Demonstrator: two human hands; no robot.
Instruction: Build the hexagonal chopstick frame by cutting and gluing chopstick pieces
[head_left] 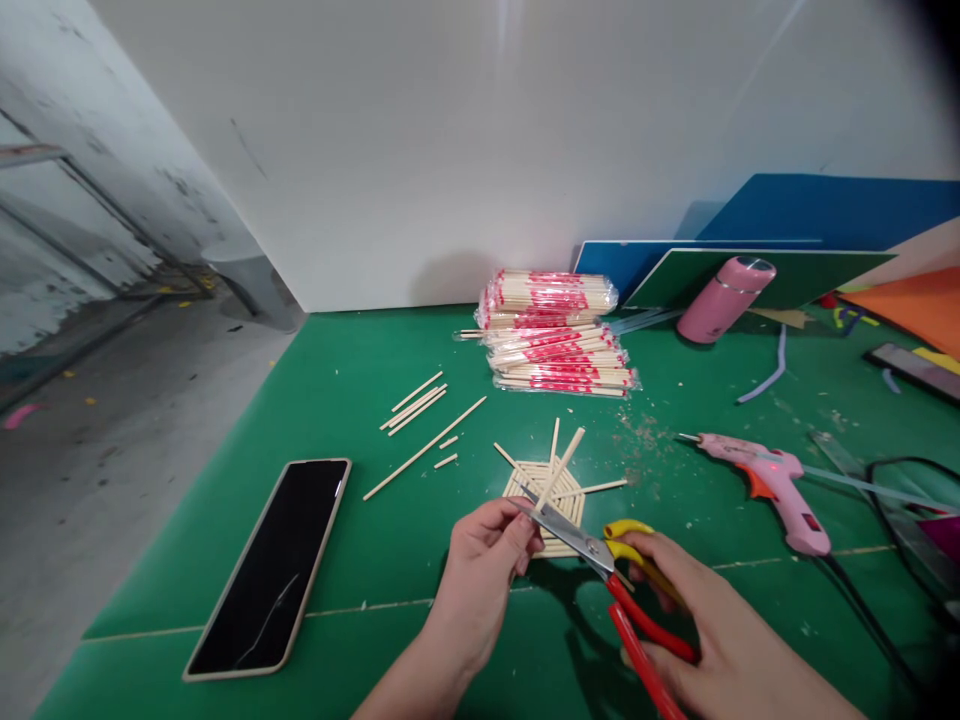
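Observation:
My left hand [487, 555] pinches the lower end of a pale wooden stick [564, 462], which slants up and to the right. In my right hand [697, 610] is a pair of scissors [576, 535] with red and yellow handles. Their blades are apart and lie across the stick close to my left fingertips; whether they touch it, I cannot tell. Underneath, a polygon-shaped mat of glued-looking sticks [534, 477] lies on the green table, with several longer sticks projecting from it. Part of that mat is hidden by my left hand and the scissors.
Loose sticks [424, 450] and short offcuts lie left of the mat. A phone [270, 570] is at the left. Wrapped stick bundles [559, 335] and a pink bottle [726, 300] stand behind. A corded pink glue gun [776, 480] lies right, on the green table [405, 650].

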